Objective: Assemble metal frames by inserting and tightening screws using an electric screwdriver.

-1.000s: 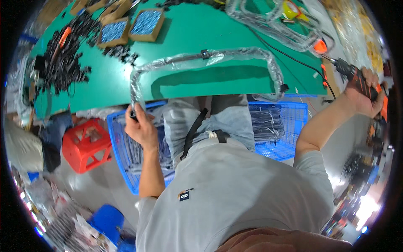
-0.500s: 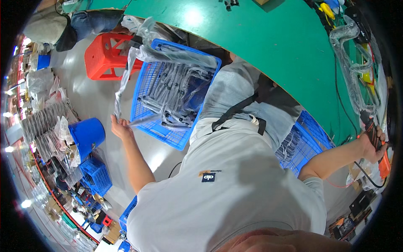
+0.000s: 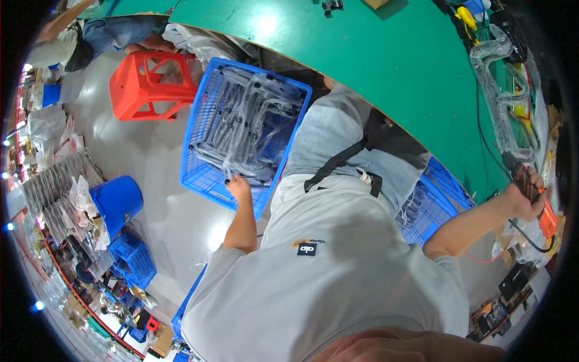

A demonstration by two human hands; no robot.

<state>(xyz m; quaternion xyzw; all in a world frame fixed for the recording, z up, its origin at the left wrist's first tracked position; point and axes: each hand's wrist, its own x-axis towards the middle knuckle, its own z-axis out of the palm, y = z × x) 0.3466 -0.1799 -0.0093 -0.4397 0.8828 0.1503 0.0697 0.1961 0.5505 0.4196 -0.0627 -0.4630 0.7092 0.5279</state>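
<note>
My left hand (image 3: 240,188) is down at the near edge of a blue plastic basket (image 3: 186,163), its fingers closed on the end of a bent frame in clear plastic wrap (image 3: 232,160). Several similar dark wrapped frames (image 3: 247,114) lie piled in the same basket. On the far right, my right hand (image 3: 532,196) is wrapped around a black hand tool (image 3: 523,182), whose tip is close to another plastic-wrapped bent frame (image 3: 497,108) on the green table (image 3: 374,78). An orange piece (image 3: 547,220) shows beside that hand; I cannot tell whether it belongs to the tool.
Left of the basket stands a red plastic stool (image 3: 142,90), with another person's legs (image 3: 123,35) behind it. A blue bucket (image 3: 117,202) and a blue crate (image 3: 134,259) stand farther left. Another blue basket (image 3: 431,211) is below the table edge. Cables hang at the right.
My left hand has moved right and lowered the wrapped frame, held out over the floor and basket before, onto the pile. My right hand keeps its grip, shifted slightly.
</note>
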